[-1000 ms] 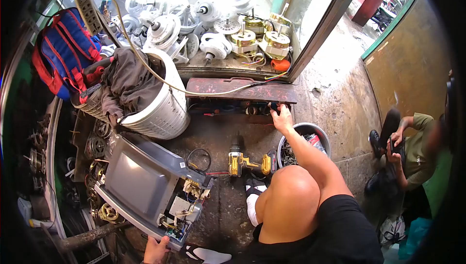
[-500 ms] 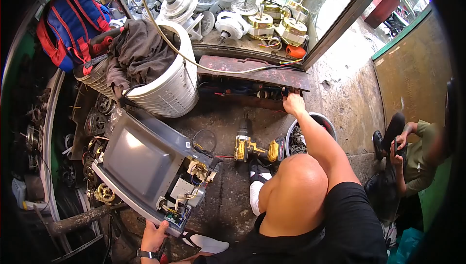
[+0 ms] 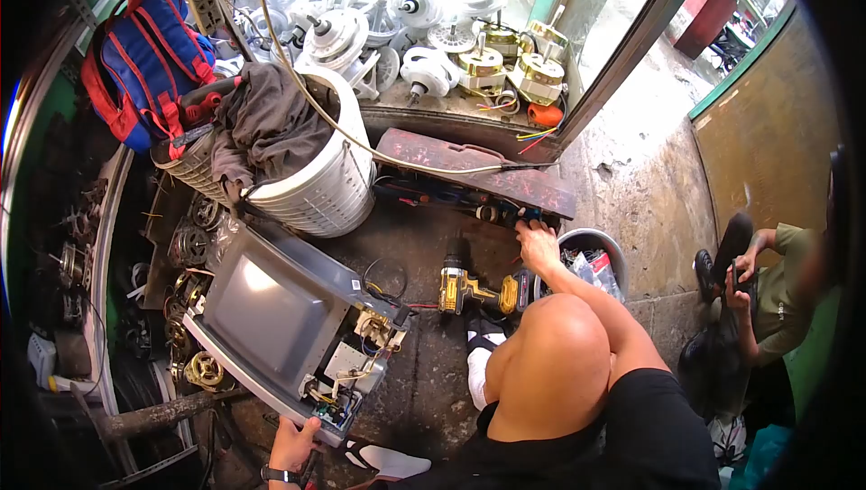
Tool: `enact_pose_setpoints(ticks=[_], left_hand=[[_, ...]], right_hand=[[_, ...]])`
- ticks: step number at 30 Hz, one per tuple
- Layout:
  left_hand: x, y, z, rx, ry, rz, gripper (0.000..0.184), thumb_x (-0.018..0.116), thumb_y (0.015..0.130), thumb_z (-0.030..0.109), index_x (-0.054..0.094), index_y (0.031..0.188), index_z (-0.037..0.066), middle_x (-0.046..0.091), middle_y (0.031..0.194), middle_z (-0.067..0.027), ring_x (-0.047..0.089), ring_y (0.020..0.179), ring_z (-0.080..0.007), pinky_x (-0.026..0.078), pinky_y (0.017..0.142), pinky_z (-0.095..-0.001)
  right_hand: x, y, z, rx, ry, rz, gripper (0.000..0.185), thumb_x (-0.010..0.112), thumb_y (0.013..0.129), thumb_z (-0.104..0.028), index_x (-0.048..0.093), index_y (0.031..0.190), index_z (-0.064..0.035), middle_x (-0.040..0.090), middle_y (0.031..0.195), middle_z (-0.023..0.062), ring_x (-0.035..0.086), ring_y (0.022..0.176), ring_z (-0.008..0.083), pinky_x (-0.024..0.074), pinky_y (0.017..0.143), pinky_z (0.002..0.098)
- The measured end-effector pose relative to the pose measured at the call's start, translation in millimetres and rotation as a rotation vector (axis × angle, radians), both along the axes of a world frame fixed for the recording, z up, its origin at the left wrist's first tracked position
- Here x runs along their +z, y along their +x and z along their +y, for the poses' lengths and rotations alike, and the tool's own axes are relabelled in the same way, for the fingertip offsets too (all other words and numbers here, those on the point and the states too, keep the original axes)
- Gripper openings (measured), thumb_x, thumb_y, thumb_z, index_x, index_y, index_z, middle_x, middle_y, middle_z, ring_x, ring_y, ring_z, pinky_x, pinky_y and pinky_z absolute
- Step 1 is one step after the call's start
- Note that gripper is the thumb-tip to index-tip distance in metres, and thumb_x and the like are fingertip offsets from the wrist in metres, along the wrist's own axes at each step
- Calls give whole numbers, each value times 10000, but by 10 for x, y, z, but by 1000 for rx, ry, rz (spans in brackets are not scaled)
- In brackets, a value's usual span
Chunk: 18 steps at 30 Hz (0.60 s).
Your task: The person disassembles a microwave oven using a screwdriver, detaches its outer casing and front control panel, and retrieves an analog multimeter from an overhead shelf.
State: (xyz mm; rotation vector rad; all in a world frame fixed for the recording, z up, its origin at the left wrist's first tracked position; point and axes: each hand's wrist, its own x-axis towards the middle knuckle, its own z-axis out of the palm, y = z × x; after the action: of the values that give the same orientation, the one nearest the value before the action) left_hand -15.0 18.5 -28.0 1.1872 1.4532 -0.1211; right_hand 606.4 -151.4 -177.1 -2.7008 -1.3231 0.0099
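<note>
My left hand [image 3: 296, 447] grips the bottom corner of a grey appliance housing [image 3: 271, 296], thumb on top and fingers mostly underneath. The housing lies tilted on the floor, its near right side open on wiring and a circuit board [image 3: 327, 404]. My right hand [image 3: 538, 245] is closed over the right end of a long, low metal toolbox [image 3: 487, 170] with a worn reddish lid; its fingertips are partly hidden at the dark opening. Tools [image 3: 487, 213] show inside. Between my hands, a yellow and black cordless drill [image 3: 469, 292] stands on the floor.
A bucket [image 3: 616, 251] holding plastic packets stands beside my right forearm. White baskets [image 3: 338, 188] with dark cloth stand behind the housing. Motors [image 3: 334, 39] crowd the windowsill. A backpack [image 3: 149, 57] is at the left. Another person [image 3: 780, 296] sits at the right, holding a phone.
The toolbox's right end has swung out toward me with my right hand. Plastic packets now show in the bucket. My left hand stays on the housing; the view has shifted slightly.
</note>
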Motion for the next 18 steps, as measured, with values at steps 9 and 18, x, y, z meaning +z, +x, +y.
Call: enact_pose_setpoints(ticks=[9, 18], left_hand=[[-22, -24, 34, -40, 23, 24, 823, 801, 917, 483, 384, 1444, 7, 628, 1277, -147, 673, 1084, -258, 632, 734, -417], [-40, -57, 59, -34, -17, 13, 740, 781, 947, 423, 410, 1446, 23, 638, 1280, -136, 695, 1064, -264, 637, 730, -417]], right_hand=[[854, -125, -87, 201, 242, -263, 217, 764, 828, -170, 596, 950, -108, 579, 965, 102, 581, 994, 301, 451, 866, 440], [1256, 875, 26, 58, 367, -392, 244, 769, 862, -224, 610, 1014, -118, 614, 1013, 88, 609, 1010, 302, 490, 862, 436]])
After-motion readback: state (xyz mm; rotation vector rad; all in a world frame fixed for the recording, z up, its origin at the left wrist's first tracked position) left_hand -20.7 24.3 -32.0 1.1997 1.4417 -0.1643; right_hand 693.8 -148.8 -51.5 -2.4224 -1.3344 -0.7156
